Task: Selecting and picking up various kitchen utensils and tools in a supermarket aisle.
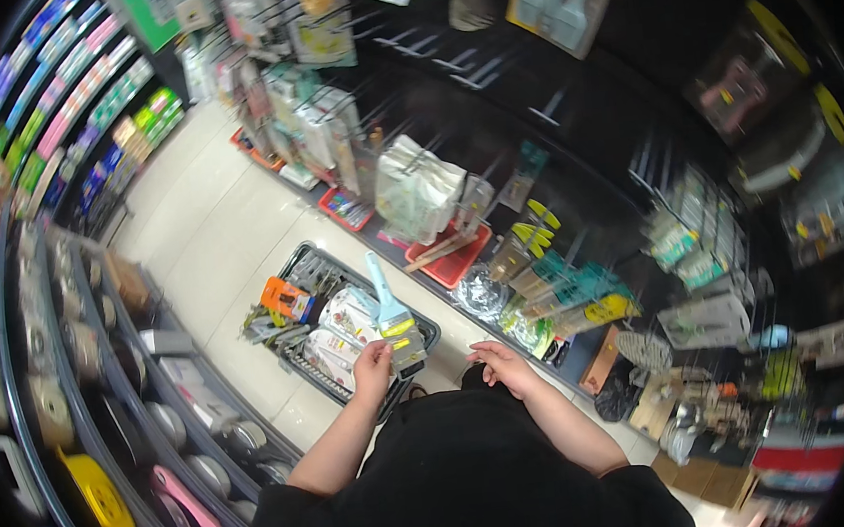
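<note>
My left hand pinches the edge of a kitchen tool with a light-blue handle and a yellow label. The tool's lower end is blurred, so its exact kind is unclear. Below it on the floor stands a dark plastic shopping basket. White packs with a floral print, an orange package and several other packaged goods fill the basket. My right hand hovers to the right of the basket, fingers apart, holding nothing.
A black display rack with hooks and hanging packaged utensils runs along the right. Red trays sit on its base ledge. Shelves with boxes and pans line the left. Pale floor tiles run between them.
</note>
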The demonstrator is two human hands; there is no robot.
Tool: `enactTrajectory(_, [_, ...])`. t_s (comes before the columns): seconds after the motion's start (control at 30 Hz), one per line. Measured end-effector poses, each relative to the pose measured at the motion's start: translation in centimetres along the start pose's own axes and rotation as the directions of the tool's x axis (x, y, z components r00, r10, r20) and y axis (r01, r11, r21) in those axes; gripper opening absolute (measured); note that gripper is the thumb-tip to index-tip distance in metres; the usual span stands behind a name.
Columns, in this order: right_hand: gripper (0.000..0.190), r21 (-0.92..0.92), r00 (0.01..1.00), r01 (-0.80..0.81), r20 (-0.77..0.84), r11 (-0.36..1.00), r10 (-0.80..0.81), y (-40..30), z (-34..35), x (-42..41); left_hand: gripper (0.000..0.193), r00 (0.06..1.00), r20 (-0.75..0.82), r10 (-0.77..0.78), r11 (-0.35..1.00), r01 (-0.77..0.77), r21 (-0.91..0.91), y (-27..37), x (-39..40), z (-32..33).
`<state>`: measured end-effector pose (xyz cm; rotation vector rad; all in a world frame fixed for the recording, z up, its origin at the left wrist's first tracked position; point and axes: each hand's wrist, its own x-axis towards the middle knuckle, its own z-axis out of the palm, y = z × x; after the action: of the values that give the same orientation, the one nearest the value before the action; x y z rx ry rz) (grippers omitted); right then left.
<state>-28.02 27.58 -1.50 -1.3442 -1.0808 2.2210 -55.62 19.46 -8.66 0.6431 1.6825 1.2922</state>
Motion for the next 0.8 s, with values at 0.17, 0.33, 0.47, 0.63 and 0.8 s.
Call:
enactTrajectory(0.17, [0.041,-0.074,0.963,0.170,-0.201,0.983,-0.182,0.8,1.1,-5.5,0.021,0.920,0.391,-0.029,0.999,0.017,0.033,5.7,-3.7,6.1])
enactTrajectory(0.33, [0.039,0.076,0.873,0.294,-0.427,0.953,-0.235,3.4,-0.7,-12.7,0.021,0.687,0.727,-0.005,0.993,-0.081,0.083,6.8,-7.8,12.0])
enactTrajectory(0.47, [0.037,0.170,0.768,0.413,-0.593,0.895,-0.242,5.9,-2.0,-18.0,0.020,0.591,0.806,-0.005,0.976,-0.173,0.133,7.6,-11.3,15.9])
enactTrajectory(0.63, [0.036,0.189,0.656,0.508,-0.717,0.840,-0.235,11.7,-5.1,-23.9,0.020,0.417,0.903,-0.103,0.982,-0.099,0.158,5.2,-17.2,22.0])
enactTrajectory(0.8, [0.038,0.239,0.592,0.582,-0.780,0.777,-0.204,19.5,-8.1,-32.3,0.022,0.202,0.964,-0.174,0.954,-0.207,0.216,3.3,-26.1,27.1])
